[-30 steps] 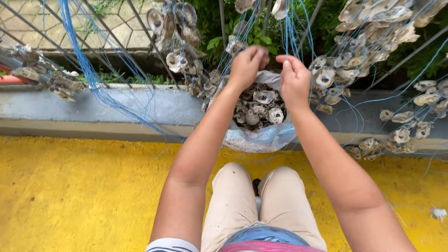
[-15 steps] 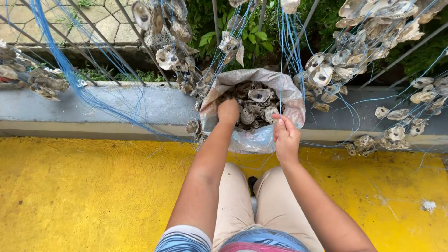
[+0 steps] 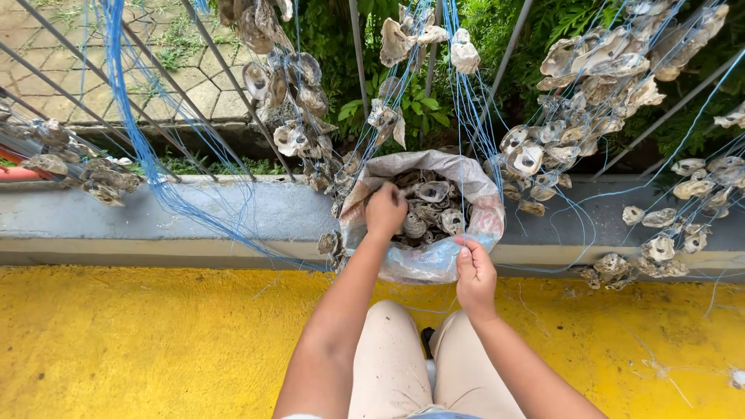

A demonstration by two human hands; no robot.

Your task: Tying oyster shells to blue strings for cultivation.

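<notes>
**Hands at the shell sack**

The right hand [image 3: 475, 273], grip pinched on a thin blue string [image 3: 472, 155], hovers before the sack [image 3: 423, 264]. The left hand [image 3: 386, 209], fingers curled, reaches among the oyster shells [image 3: 431, 211] inside. The sack leans on the grey ledge [image 3: 194, 217] above the yellow floor [image 3: 140, 341]; shell strings hang from the fence [image 3: 310, 93] beyond.

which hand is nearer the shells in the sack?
Left. The left hand is inside the sack, on the shells; the right hand is outside, by the near rim.
</notes>
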